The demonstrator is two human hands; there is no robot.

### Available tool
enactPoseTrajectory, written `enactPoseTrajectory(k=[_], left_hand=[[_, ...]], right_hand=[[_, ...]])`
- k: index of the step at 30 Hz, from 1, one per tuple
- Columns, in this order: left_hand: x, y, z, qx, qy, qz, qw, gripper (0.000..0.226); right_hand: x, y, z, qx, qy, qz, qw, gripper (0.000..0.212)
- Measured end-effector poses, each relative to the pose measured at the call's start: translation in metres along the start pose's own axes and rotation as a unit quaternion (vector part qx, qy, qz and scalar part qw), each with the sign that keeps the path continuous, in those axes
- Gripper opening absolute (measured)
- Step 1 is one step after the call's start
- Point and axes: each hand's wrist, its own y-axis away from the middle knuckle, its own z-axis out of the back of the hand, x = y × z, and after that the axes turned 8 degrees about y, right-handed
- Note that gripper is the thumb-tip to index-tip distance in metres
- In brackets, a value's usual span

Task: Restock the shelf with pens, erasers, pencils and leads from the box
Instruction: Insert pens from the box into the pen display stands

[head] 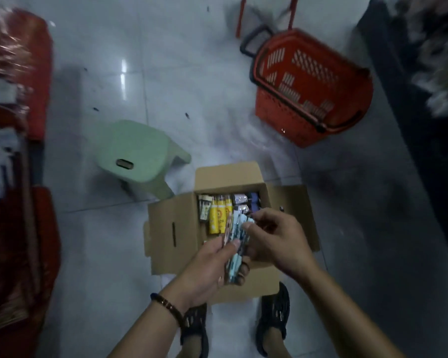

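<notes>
left hand (204, 267) fingers curled round blue packets (239, 235), right hand (278, 240) fingers pinching them

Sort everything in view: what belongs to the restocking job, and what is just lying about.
Job: cardboard box; yellow packs inside it; blue packets, gripped by left hand, pinched by right hand.
Lying about: green stool; red basket, both on the floor.

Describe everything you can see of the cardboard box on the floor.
The cardboard box is plain brown board, open, its flaps folded outward; the left flap has a narrow slot. It stands on the pale tiled floor, between a green stool and the person's sandals. Yellow packs and other small packs stand inside. The left hand and right hand hold blue packs above it.
</notes>
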Motion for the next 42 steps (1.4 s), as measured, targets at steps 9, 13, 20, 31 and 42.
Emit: enactPoseTrajectory(k=[9,13,20,31,42], left_hand=[[-0.109,0.285,-0.036,-0.058,0.031,-0.141,0.988,0.031],[-0.103,0.390,-0.041,-0.129,0.057,-0.254,0.957,0.029],[-0.049,0.554,-0.032,-0.263,0.215,-0.403,0.850,0.030],[0.086,0.774,0.042,-0.387,0.338,-0.571,0.640,0.026],[0.208,0.966,0.141,-0.466,0.289,-0.589,0.594,0.024]], right_hand=[[0.256,0.108,-0.012,0.028,-0.027,0.127,0.991,0.019],[0.342,0.171,-0.041,0.098,-0.048,0.206,0.972,0.024],[0.456,0.292,-0.125,0.299,0.000,0.337,0.893,0.030],[0.543,0.534,-0.321,0.467,0.030,0.492,0.734,0.028],[0.573,0.736,-0.477,0.529,-0.004,0.492,0.691,0.024]])
